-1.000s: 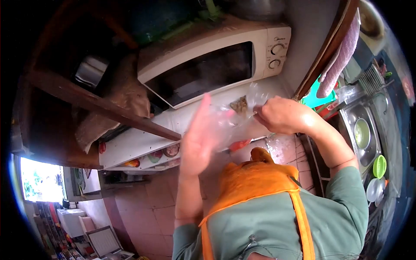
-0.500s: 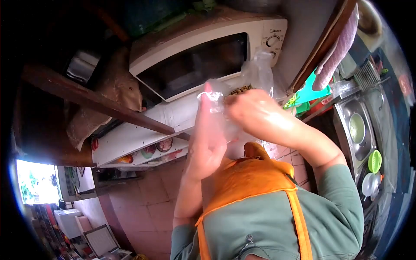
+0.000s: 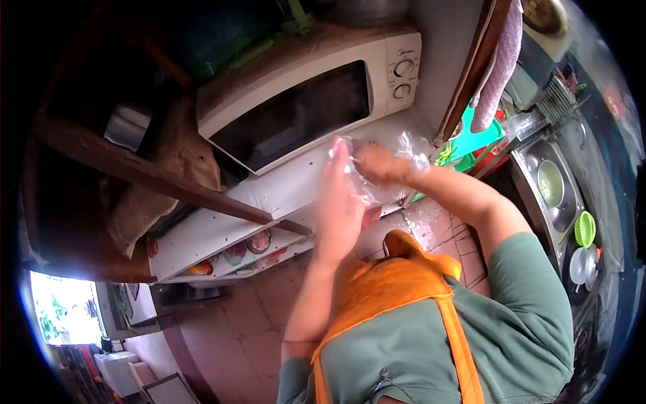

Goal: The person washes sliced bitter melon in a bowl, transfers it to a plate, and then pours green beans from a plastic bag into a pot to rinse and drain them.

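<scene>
A clear plastic bag is stretched between my two hands in front of the microwave. My left hand is upright and partly blurred, its fingers stretched out against the plastic. To its right, my right hand is closed, with fingers curled into the bag. Crumpled plastic bunches over the back of the right hand and wrist. What the bag holds, if anything, is hidden behind my hand.
A white microwave stands on a white shelf ahead. A dark wooden post crosses at left. On the right, a metal sink holds a pale green bowl; a green basket is nearby.
Both hands have shifted against the microwave as the view moved. The dark, crumbly contents seen beside my right hand are now out of sight, and the bag's upright end has folded down.
</scene>
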The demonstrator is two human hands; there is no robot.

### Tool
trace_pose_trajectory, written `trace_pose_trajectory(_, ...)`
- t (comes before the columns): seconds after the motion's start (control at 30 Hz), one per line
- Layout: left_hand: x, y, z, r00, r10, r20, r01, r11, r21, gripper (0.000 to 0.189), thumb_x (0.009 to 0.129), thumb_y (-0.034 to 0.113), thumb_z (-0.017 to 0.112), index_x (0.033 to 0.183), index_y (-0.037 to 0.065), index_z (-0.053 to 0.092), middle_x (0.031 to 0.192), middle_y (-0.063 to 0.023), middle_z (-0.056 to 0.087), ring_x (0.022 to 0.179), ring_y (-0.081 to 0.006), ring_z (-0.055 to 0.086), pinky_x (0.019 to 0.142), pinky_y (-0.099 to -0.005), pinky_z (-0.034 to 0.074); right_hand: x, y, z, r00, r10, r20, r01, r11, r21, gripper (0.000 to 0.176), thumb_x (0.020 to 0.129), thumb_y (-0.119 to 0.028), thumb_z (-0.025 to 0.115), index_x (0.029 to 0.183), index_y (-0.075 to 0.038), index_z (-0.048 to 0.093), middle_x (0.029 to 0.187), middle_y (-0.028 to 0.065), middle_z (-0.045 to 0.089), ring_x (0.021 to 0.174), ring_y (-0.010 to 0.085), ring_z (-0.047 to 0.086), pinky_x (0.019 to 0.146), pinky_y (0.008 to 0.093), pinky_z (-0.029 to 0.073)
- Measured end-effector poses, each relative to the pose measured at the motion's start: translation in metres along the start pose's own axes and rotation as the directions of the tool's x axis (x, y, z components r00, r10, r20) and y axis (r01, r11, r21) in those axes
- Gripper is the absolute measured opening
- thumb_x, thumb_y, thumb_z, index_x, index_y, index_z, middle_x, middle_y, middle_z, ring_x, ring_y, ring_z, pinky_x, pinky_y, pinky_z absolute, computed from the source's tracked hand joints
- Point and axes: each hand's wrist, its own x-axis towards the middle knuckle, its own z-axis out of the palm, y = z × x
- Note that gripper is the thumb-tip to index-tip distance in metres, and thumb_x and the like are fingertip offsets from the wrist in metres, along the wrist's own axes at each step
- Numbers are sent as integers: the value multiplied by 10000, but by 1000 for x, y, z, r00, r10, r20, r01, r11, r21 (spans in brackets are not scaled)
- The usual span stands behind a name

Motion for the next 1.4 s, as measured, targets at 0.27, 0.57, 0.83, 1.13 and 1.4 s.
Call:
trace_pose_trajectory(0.27, 16, 9, -18, 992, -54, -111, 25, 969, -245, 783, 793, -177, 388, 1497, 74, 156, 1539, -54, 241, 681, -35, 530, 495, -144, 414, 28, 18, -21, 998, -40, 46, 46, 991, -123, 271, 821, -196, 582, 1000, 0, 637, 929, 262, 651, 901, 347, 650, 795, 435, 513)
trace_pose_trajectory(0.57, 22, -11, -4, 1000, -4, -28, 0, 992, -125, 796, 737, -191, 391, 1477, 58, 240, 1543, -68, 224, 641, -27, 457, 518, -148, 424, 27, 23, 29, 989, 2, -150, 17, 991, 129, 296, 881, -290, 535, 970, -41, 668, 925, 211, 659, 878, 354, 651, 752, 476, 506)
trace_pose_trajectory(0.83, 47, 51, -8, 997, -41, -59, 14, 918, -397, 781, 736, -142, 420, 1471, 0, 198, 1542, -111, 228, 625, -32, 518, 465, -141, 389, 3, 51, -6, 983, -72, 169, -18, 878, 479, 425, 835, -404, 587, 960, -4, 658, 888, 183, 679, 789, 328, 648, 742, 415, 505)
trace_pose_trajectory(1.13, 32, 111, 89, 993, -24, 114, 68, 912, -405, 801, 667, -86, 413, 1451, -25, 260, 1540, -149, 215, 613, -23, 463, 470, -130, 380, -184, 6, -83, 993, 107, -47, -99, 984, 148, 312, 855, -299, 589, 855, -2, 685, 790, 177, 679, 785, 361, 657, 733, 427, 515)
trace_pose_trajectory(1.4, 14, 124, 218, 965, -146, 217, 241, 824, -514, 788, 707, -58, 478, 1458, -12, 247, 1539, -109, 233, 835, -55, 563, 506, -127, 363, -400, 92, -140, 959, 282, 6, -54, 162, 985, 256, 929, -303, 557, 945, -81, 685, 845, -22, 645, 714, 64, 564, 609, 245, 485)
